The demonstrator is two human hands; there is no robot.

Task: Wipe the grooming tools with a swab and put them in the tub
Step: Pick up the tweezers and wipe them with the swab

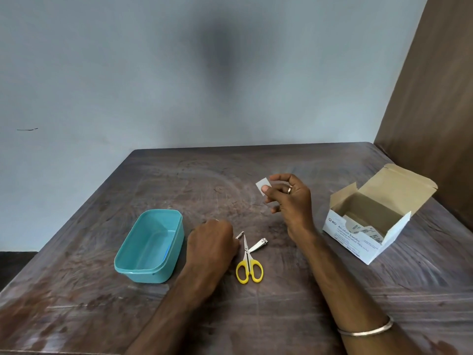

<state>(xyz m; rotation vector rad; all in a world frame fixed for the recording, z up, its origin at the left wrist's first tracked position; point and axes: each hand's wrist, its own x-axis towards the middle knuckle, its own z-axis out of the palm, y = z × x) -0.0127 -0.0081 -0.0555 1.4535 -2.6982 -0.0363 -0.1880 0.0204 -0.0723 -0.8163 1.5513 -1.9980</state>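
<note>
My right hand is raised above the table and pinches a small white swab between thumb and forefinger. My left hand rests on the table, its fingers closed over a small metal tool of which only the tip shows. Just right of it lie scissors with yellow handles and a silver nail clipper. The teal tub stands empty to the left of my left hand.
An open white box of alcohol swabs sits at the right, with several packets inside. The brown wooden table meets a grey wall at the back and a brown panel at the right.
</note>
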